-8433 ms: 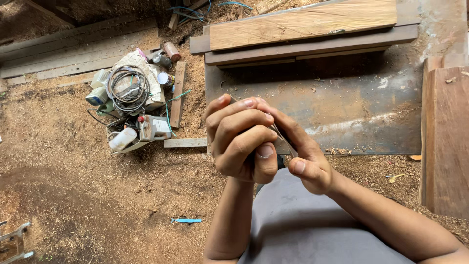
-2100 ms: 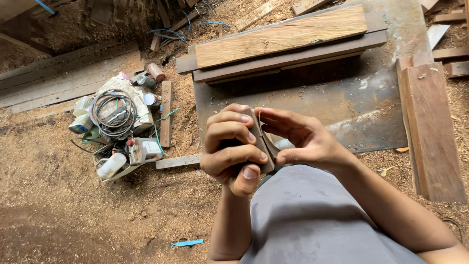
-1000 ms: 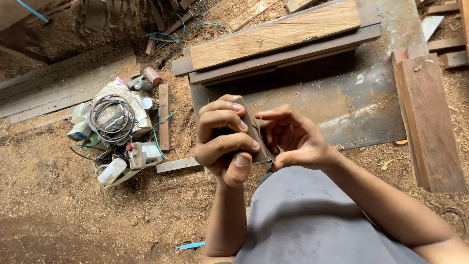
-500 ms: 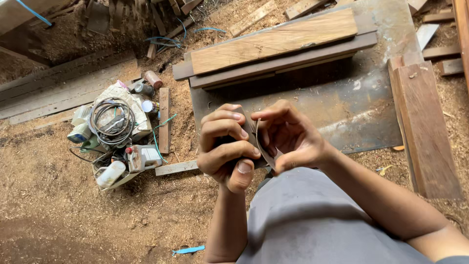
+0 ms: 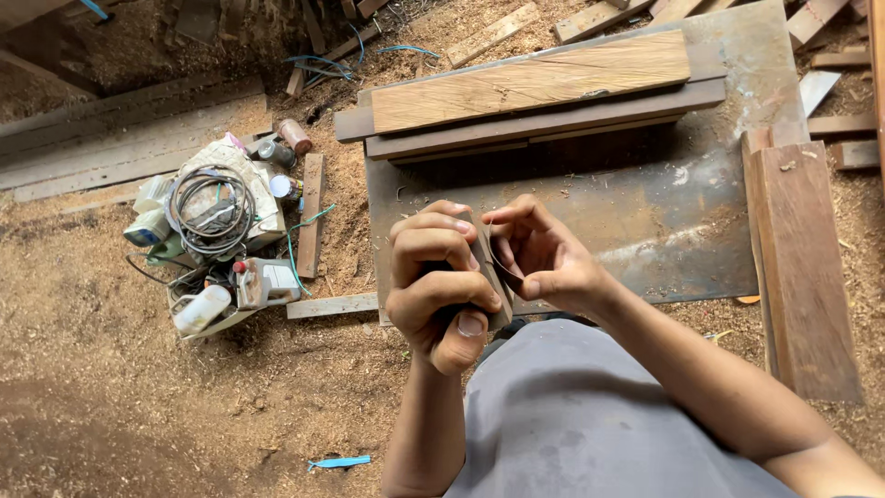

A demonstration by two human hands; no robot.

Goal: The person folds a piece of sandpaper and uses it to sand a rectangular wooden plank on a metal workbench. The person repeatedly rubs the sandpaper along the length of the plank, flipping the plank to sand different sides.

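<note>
The left hand (image 5: 441, 281) is raised above the grey-clothed lap (image 5: 572, 415), with the forearm coming straight up from the bottom edge; its fingers are curled tight into a fist around a small dark flat block (image 5: 486, 277), and the thumb is pressed over the lower end of this block; the block stands nearly upright, and most of it is hidden inside the fist, so I cannot tell what material it is; the right hand (image 5: 544, 263) comes from the lower right with the wrist bent, and its fingers are bent and pressed close together, the fingertips touching the top edge of the block, just beside the left knuckles; behind both hands lies a large rusty grey metal sheet (image 5: 664, 203) on the sawdust ground; on the far edge of this sheet rest two long wooden planks (image 5: 530, 88), one on the other; to the right of the sheet stands a reddish wooden board (image 5: 802, 267); to the left of the sheet, well apart, is a heap of bottles and a coiled black cable (image 5: 212, 198)
</note>
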